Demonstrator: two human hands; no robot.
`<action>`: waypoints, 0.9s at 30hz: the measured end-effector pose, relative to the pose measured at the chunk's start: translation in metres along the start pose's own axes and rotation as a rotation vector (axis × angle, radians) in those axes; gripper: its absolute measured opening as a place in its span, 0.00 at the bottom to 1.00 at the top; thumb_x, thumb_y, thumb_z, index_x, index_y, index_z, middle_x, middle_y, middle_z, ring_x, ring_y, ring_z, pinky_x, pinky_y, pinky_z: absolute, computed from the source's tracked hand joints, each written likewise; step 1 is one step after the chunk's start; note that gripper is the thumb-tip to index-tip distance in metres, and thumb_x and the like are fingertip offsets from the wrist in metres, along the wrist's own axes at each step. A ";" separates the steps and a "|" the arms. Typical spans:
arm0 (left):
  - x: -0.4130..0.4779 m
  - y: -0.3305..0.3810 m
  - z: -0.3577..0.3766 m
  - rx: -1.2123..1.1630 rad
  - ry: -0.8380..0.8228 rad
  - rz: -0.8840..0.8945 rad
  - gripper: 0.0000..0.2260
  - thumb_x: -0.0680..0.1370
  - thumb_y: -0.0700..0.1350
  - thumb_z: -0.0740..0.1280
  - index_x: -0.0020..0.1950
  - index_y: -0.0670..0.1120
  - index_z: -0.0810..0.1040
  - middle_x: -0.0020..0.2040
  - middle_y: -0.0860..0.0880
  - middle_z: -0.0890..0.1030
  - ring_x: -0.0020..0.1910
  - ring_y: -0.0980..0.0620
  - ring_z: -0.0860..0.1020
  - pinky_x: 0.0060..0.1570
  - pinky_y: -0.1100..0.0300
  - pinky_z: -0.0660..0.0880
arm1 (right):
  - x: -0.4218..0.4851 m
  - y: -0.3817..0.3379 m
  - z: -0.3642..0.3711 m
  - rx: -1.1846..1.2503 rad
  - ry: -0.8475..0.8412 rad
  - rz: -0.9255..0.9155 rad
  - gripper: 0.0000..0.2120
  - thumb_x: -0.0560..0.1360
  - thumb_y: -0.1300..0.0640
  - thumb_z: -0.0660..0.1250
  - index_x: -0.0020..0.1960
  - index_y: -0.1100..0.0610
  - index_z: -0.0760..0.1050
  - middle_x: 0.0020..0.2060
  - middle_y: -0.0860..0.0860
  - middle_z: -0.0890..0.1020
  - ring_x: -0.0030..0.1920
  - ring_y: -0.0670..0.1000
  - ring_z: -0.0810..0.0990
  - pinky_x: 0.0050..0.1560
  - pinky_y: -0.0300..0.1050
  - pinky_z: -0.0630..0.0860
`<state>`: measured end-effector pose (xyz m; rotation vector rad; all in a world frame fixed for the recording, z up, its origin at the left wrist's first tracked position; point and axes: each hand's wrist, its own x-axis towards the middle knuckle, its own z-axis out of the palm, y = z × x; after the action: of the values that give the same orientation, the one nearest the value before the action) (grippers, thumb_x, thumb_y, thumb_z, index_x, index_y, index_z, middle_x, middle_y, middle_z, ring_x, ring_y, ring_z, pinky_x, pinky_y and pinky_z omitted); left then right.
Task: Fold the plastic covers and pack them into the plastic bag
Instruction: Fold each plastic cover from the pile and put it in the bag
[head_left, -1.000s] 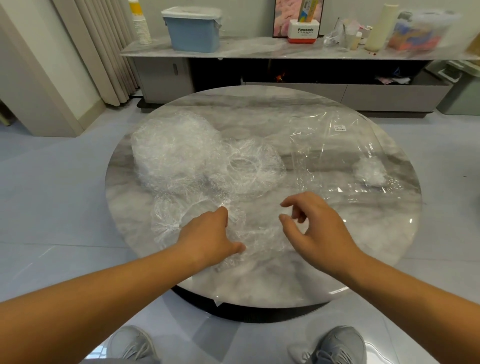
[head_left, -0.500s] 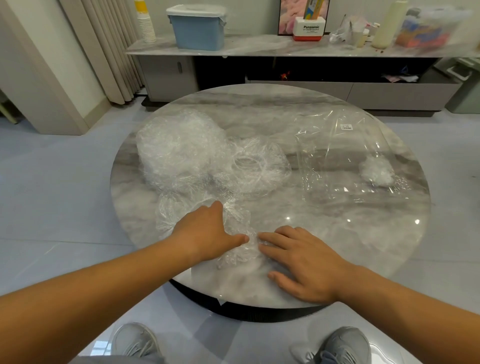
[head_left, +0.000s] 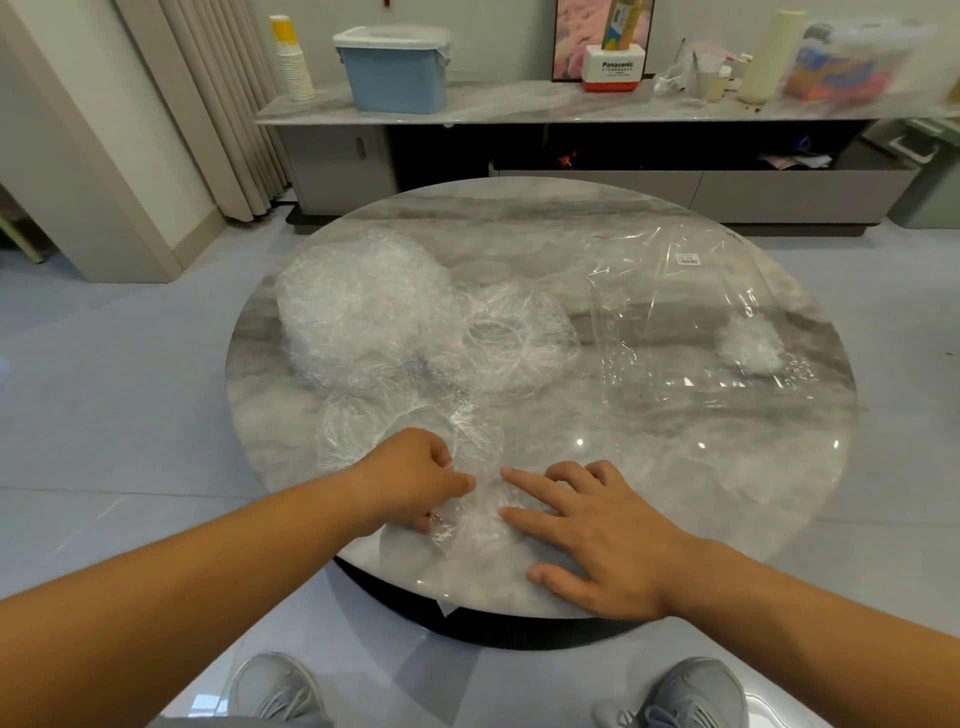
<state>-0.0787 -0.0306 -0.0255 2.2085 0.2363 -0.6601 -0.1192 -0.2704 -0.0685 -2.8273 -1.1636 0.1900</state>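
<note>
A crumpled clear plastic cover lies at the near edge of the round marble table. My left hand has curled fingers gripping its near part. My right hand lies flat beside it, straight fingers pressing the cover's right end onto the table. Behind them sits a heap of crinkled covers and one round elastic-rimmed cover. A large clear plastic bag lies flat at the right, with a small white wad of folded covers seen through it.
A long marble sideboard stands behind the table with a blue lidded bin, stacked paper cups and a red-and-white box. Curtains hang at the left. My shoes show below the table's edge.
My right hand came down from above the table and now lies flat on the cover. My left hand curled its fingers into the cover's near part.
</note>
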 end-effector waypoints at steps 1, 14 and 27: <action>0.001 0.000 -0.001 -0.062 -0.022 -0.003 0.12 0.77 0.46 0.74 0.43 0.44 0.73 0.38 0.44 0.78 0.33 0.48 0.79 0.39 0.52 0.84 | 0.000 -0.001 0.000 -0.005 0.002 0.001 0.27 0.81 0.34 0.51 0.76 0.43 0.65 0.81 0.48 0.59 0.69 0.54 0.69 0.63 0.55 0.67; -0.006 0.011 0.015 -0.676 -0.255 0.033 0.11 0.79 0.46 0.71 0.54 0.39 0.79 0.48 0.40 0.80 0.46 0.42 0.85 0.46 0.51 0.82 | -0.001 -0.005 0.003 -0.021 0.051 0.024 0.23 0.81 0.34 0.53 0.69 0.43 0.72 0.73 0.52 0.69 0.69 0.55 0.70 0.67 0.52 0.67; 0.002 0.008 0.037 -0.310 -0.093 0.179 0.07 0.78 0.44 0.74 0.54 0.45 0.80 0.43 0.45 0.82 0.39 0.53 0.83 0.46 0.53 0.84 | -0.004 0.005 -0.013 0.328 0.511 0.258 0.10 0.78 0.45 0.62 0.52 0.44 0.80 0.53 0.38 0.81 0.60 0.41 0.73 0.67 0.48 0.62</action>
<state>-0.0883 -0.0631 -0.0415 1.8726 0.0852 -0.5828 -0.1169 -0.2768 -0.0562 -2.5016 -0.5989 -0.2868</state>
